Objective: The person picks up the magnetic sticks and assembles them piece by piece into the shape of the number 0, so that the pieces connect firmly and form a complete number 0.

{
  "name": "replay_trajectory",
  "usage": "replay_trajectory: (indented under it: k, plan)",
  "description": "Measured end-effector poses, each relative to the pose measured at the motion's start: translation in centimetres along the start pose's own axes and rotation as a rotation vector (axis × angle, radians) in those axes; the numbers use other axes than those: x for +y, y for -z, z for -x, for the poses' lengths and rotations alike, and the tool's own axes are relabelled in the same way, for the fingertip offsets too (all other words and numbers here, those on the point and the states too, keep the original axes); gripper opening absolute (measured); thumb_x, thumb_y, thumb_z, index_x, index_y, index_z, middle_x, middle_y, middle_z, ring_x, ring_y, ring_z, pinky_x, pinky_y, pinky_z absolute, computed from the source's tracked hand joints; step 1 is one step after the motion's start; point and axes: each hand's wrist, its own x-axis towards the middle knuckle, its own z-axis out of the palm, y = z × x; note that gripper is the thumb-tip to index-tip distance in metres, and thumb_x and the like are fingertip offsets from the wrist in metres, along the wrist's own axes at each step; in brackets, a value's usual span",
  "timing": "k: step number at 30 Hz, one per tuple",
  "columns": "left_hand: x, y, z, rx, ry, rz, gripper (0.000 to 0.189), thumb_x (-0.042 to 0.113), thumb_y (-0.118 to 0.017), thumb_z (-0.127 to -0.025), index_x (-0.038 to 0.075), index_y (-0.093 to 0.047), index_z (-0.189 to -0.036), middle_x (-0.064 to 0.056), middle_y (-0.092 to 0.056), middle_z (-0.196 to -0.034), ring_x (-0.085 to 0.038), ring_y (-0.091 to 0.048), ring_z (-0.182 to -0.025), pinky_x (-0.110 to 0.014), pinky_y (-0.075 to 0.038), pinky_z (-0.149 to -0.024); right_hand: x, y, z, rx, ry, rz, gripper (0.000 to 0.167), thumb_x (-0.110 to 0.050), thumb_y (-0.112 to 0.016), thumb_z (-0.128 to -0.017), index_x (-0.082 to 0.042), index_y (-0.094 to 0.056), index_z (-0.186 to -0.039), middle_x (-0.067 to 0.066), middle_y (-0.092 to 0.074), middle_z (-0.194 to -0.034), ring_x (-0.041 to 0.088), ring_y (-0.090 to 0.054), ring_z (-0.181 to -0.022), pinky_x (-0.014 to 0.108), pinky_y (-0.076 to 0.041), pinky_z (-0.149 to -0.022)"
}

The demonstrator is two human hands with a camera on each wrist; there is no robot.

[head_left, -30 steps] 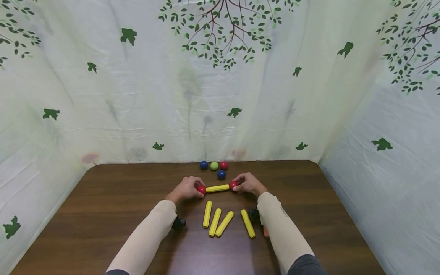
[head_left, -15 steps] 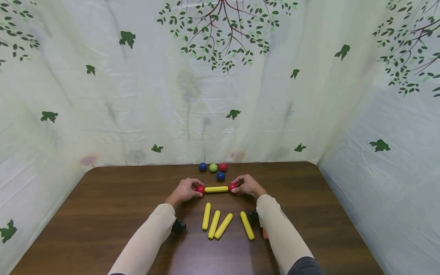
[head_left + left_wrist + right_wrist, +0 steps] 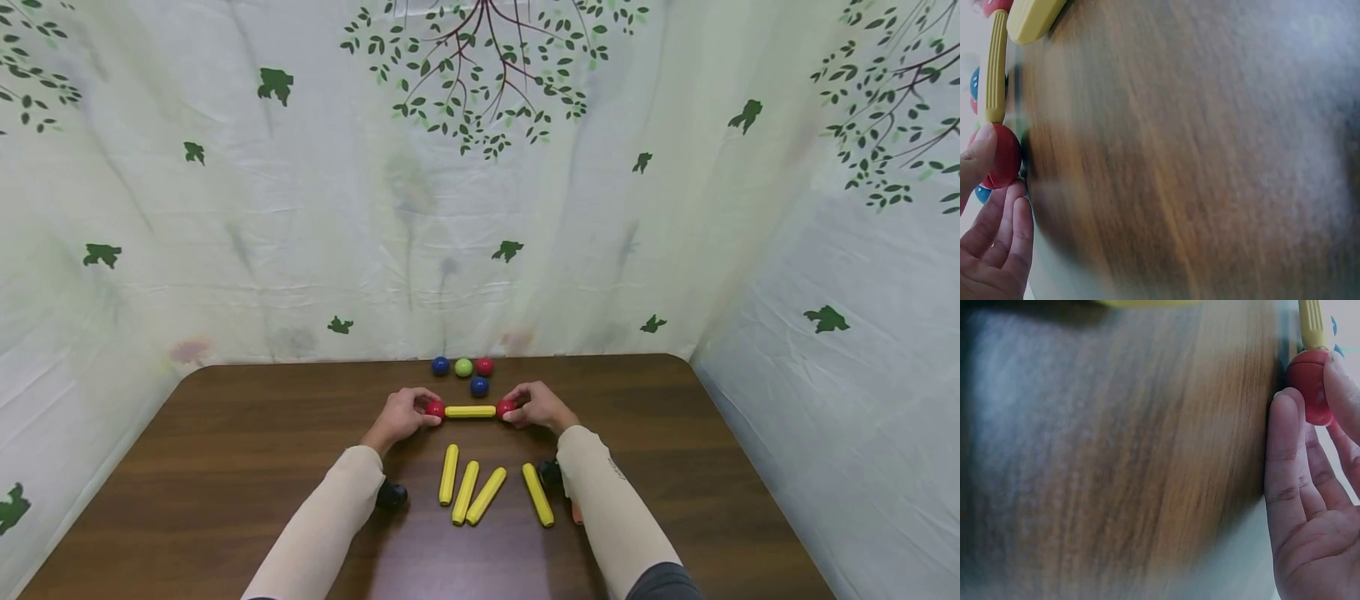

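Note:
A yellow ribbed rod [image 3: 470,412] with a red ball at each end spans the space between my two hands. My left hand [image 3: 402,417] pinches the left red ball [image 3: 1005,156] between thumb and fingers. At the other end my right hand [image 3: 542,408] grips the right red ball [image 3: 1309,384] with thumb and fingertips. The rod lies level, left to right, and meets both balls. Just behind it sits a blue ball [image 3: 479,386].
Beyond the hands, a second blue ball [image 3: 440,366], a green ball [image 3: 463,367] and a red ball [image 3: 484,367] line the table's [image 3: 225,467] far edge. Several loose yellow rods [image 3: 447,475] lie nearer. An orange piece [image 3: 577,512] is partly hidden by the right sleeve. A patterned curtain [image 3: 360,208] hangs behind.
Both hands keep their grip on the red balls. The rod, tilted slightly up toward the right a second ago, is now level. The whole view has shifted a little.

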Motion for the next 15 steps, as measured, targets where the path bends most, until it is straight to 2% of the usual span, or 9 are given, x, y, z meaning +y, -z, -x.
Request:
replay_trajectory:
  k: [8, 15]
  plan:
    - [-0.01, -0.05, -0.16, -0.008, -0.008, 0.021, 0.034, 0.011, -0.08, -0.078, 0.006, -0.066, -0.109, -0.008, -0.067, -0.102, -0.02, -0.06, -0.087, -0.038, -0.05, -0.083, -0.1, 0.08, 0.01, 0.001, -0.006, -0.03, 0.028, 0.006, -0.072, -0.082, 0.002, -0.066, -0.109, 0.014, -0.061, -0.106, 0.021, -0.063, -0.084, 0.033, -0.056, -0.069]
    - [-0.11, -0.08, 0.03, -0.014, -0.01, 0.02, 0.038, 0.009, -0.08, -0.078, 0.006, -0.064, -0.112, -0.008, -0.067, -0.101, -0.02, -0.06, -0.087, -0.038, -0.05, -0.081, 0.03, -0.01, 0.16, 0.012, 0.001, -0.003, 0.028, 0.003, -0.073, -0.081, 0.001, -0.066, -0.108, 0.013, -0.062, -0.104, 0.02, -0.063, -0.082, 0.033, -0.056, -0.069]
